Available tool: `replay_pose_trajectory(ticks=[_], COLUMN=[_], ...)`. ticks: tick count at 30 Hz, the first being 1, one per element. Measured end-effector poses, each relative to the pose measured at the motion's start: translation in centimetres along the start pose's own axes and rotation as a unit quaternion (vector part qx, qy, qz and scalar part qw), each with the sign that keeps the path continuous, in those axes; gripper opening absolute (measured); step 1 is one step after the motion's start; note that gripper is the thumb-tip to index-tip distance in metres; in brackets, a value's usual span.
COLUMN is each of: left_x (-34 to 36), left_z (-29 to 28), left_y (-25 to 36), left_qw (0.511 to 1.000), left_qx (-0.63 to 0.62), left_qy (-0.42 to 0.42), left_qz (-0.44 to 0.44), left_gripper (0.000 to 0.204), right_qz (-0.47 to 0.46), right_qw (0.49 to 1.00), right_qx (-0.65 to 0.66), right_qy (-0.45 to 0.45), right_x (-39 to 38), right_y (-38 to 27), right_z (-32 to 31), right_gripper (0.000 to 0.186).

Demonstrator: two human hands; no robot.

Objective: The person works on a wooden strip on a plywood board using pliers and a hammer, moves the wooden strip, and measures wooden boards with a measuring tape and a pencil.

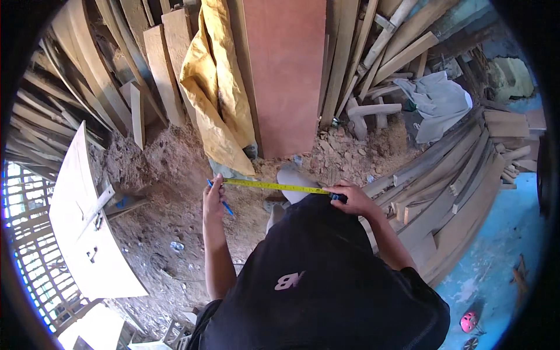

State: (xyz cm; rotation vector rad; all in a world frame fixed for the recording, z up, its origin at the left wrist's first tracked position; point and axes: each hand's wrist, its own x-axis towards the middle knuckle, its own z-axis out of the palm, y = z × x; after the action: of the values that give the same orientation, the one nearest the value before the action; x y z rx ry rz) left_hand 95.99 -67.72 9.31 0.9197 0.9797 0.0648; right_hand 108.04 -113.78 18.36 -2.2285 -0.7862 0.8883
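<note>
A yellow tape measure blade [274, 185] is stretched almost level in front of my body. Its free end is pinched in my left hand [214, 198], which also holds a blue pen [228, 208] pointing down and to the right. My right hand [353, 197] is closed around the dark tape measure case [339, 198] at the other end. The blade passes over my light-coloured trouser leg [291, 177] and just beyond the hem of my black shirt [326, 256]. It touches no board that I can see.
Ahead, a reddish board [286, 76] leans beside a yellow sheet [219, 87] and several planks [163, 70]. Stacked timber [455, 198] lies to the right. A white panel [90, 227] with tools stands left. Wood chips and shavings [356, 151] cover the ground.
</note>
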Motion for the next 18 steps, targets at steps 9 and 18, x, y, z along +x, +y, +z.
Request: replay_pose_trajectory(ticks=[9,18], left_x=[-3.2,-3.1], left_z=[2.1,8.7], left_y=[-2.3,-9.8], left_qw=[0.984,0.947], left_qx=[-0.169,-0.149], left_qy=[-0.046,0.254], left_qz=[0.042,0.130], left_gripper=[0.036,0.055], right_qz=[-0.080,-0.229], right_qw=[0.996,0.957], right_qx=[-0.044,-0.095], right_qy=[0.012,0.154], right_x=[6.4,25.0], right_y=[2.9,11.8], right_z=[-8.1,-35.1], right_gripper=[0.044,0.037])
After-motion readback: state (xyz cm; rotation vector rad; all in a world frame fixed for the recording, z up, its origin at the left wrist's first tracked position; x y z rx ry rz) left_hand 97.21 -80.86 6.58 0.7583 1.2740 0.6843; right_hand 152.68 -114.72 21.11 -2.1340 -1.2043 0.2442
